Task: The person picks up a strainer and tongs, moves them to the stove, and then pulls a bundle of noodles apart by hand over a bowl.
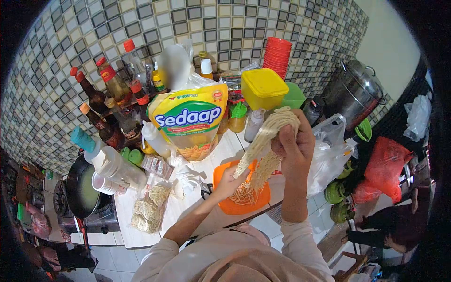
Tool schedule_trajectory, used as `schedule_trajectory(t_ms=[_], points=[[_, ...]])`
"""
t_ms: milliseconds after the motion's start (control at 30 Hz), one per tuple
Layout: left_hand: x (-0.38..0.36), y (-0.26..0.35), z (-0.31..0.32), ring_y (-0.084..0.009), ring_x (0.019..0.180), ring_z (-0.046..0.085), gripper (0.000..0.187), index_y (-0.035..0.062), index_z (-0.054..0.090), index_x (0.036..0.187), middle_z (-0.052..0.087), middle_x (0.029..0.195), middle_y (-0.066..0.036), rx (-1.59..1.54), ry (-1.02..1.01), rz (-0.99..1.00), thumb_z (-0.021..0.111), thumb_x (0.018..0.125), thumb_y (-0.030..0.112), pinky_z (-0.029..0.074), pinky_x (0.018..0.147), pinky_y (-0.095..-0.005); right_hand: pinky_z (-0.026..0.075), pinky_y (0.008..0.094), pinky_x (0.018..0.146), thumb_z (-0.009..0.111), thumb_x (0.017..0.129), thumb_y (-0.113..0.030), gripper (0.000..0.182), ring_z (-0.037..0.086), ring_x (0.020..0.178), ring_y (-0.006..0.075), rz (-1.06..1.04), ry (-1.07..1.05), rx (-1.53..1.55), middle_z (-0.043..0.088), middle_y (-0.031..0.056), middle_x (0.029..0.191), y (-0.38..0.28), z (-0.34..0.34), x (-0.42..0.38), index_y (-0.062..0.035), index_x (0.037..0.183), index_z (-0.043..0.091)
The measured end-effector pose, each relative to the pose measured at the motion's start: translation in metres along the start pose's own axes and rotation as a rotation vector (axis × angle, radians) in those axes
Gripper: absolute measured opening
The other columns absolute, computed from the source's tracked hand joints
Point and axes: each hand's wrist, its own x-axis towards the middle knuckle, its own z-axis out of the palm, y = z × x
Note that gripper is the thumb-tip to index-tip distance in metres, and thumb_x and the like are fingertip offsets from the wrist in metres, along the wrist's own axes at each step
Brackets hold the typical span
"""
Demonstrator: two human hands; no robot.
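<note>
My right hand [297, 140] is raised, its fingers closed round the top of a bunch of pale, wavy noodles [264, 143]. The strands hang down from it over an orange plastic bowl [260, 199] near the table's front edge. Lower and to the left, my left hand [229, 184] grips part of the same bunch at its left side, just above the bowl's rim. More noodle strands lie inside the bowl. A clear plastic bag of dry noodles [149, 209] lies on the white table, left of my left forearm.
Behind the bowl stands a Sedaap oil pouch [190, 122]. Sauce bottles [115, 84] crowd the back left, near a wok [84, 188] on a stove. A yellow container [264, 88], red cups [276, 56] and a white plastic bag [329, 155] stand right. Another person [390, 228] is at far right.
</note>
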Motion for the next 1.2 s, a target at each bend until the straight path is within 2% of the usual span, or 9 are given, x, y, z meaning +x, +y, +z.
schedule_trajectory(t_ms=[167, 233, 367, 433, 533, 733, 900, 967, 1200], points=[[-0.01, -0.012, 0.01, -0.0024, 0.046, 0.038, 0.014, 0.0053, 0.05, 0.073, 0.044, 0.055, 0.005, -0.103, 0.107, -0.018, 0.051, 0.083, 0.016, 0.028, 0.04, -0.0168, 0.024, 0.0129, 0.036, 0.053, 0.081, -0.026, 0.034, 0.036, 0.047, -0.0014, -0.103, 0.101, 0.161, 0.052, 0.0017, 0.074, -0.002, -0.004, 0.002, -0.0008, 0.101, 0.042], [-0.016, -0.028, 0.001, -0.0082, 0.081, 0.048, 0.03, -0.001, 0.047, 0.104, 0.051, 0.087, 0.0, -0.112, 0.03, -0.159, 0.055, 0.077, 0.007, 0.039, 0.073, -0.0207, 0.024, 0.0128, 0.036, 0.053, 0.081, -0.027, 0.035, 0.036, 0.047, -0.0012, -0.08, 0.115, 0.155, 0.052, 0.0014, 0.074, -0.003, -0.004, 0.001, -0.0007, 0.102, 0.042], [-0.009, -0.01, -0.011, -0.0166, 0.105, 0.04, 0.066, 0.0006, 0.027, 0.121, 0.039, 0.115, -0.009, -0.022, -0.145, -0.044, 0.064, 0.069, 0.014, 0.032, 0.089, -0.0281, 0.033, 0.016, 0.047, 0.051, 0.082, -0.022, 0.024, 0.042, 0.054, 0.0029, 0.058, -0.02, 0.062, 0.051, -0.0001, 0.073, -0.007, -0.011, -0.004, -0.0028, 0.096, 0.048], [-0.009, 0.027, -0.021, -0.0212, 0.118, 0.023, 0.097, 0.0038, 0.005, 0.128, 0.017, 0.13, -0.013, 0.573, -0.404, 0.268, 0.072, 0.06, 0.022, 0.024, 0.095, -0.0331, 0.037, 0.0193, 0.052, 0.052, 0.081, -0.02, 0.023, 0.046, 0.059, 0.0063, 0.05, -0.081, -0.069, 0.052, 0.002, 0.075, -0.003, -0.01, -0.006, -0.0017, 0.096, 0.049], [-0.01, 0.081, -0.024, -0.0222, 0.123, 0.012, 0.111, 0.0049, -0.004, 0.128, 0.009, 0.131, -0.013, 0.323, -0.547, 0.176, 0.075, 0.053, 0.027, 0.019, 0.098, -0.0351, 0.042, 0.0253, 0.062, 0.055, 0.078, -0.016, 0.024, 0.052, 0.07, 0.0121, 0.011, -0.232, -0.328, 0.056, 0.0068, 0.081, -0.001, -0.009, -0.005, 0.0, 0.096, 0.05], [0.002, 0.132, 0.005, -0.0179, 0.106, 0.041, 0.064, 0.0038, 0.03, 0.122, 0.041, 0.115, -0.01, 0.122, -0.089, 0.361, 0.065, 0.068, 0.007, 0.034, 0.088, -0.0291, 0.041, 0.0234, 0.057, 0.061, 0.069, -0.006, 0.02, 0.051, 0.065, 0.0092, -0.22, -0.246, -0.549, 0.056, 0.0055, 0.073, 0.019, -0.006, -0.005, 0.0007, 0.086, 0.052], [0.007, 0.146, 0.001, -0.0065, 0.052, 0.05, 0.018, -0.0015, 0.054, 0.09, 0.052, 0.061, -0.001, 0.185, -0.139, 0.019, 0.056, 0.077, 0.01, 0.04, 0.048, -0.0207, 0.041, 0.0223, 0.054, 0.065, 0.065, -0.003, 0.024, 0.052, 0.062, 0.009, -0.112, -0.181, -0.619, 0.056, 0.005, 0.073, 0.01, -0.015, -0.01, 0.0007, 0.085, 0.053], [0.005, 0.153, 0.0, -0.0049, 0.049, 0.047, 0.015, -0.0017, 0.054, 0.088, 0.05, 0.059, -0.001, 0.132, -0.147, 0.027, 0.054, 0.078, 0.01, 0.037, 0.045, -0.0188, 0.043, 0.0248, 0.06, 0.064, 0.07, -0.014, 0.027, 0.053, 0.065, 0.01, 0.131, -0.193, -0.463, 0.059, 0.0043, 0.076, 0.008, -0.022, -0.015, -0.0004, 0.091, 0.054], [0.015, 0.148, 0.014, -0.0037, 0.048, 0.044, 0.018, -0.0006, 0.049, 0.09, 0.048, 0.061, 0.001, -0.051, -0.12, 0.242, 0.048, 0.084, 0.016, 0.035, 0.043, -0.0171, 0.041, 0.0212, 0.056, 0.059, 0.075, -0.014, 0.023, 0.05, 0.067, 0.006, 0.152, -0.097, -0.032, 0.054, 0.0017, 0.08, 0.063, -0.019, -0.049, 0.0005, 0.092, 0.053]])
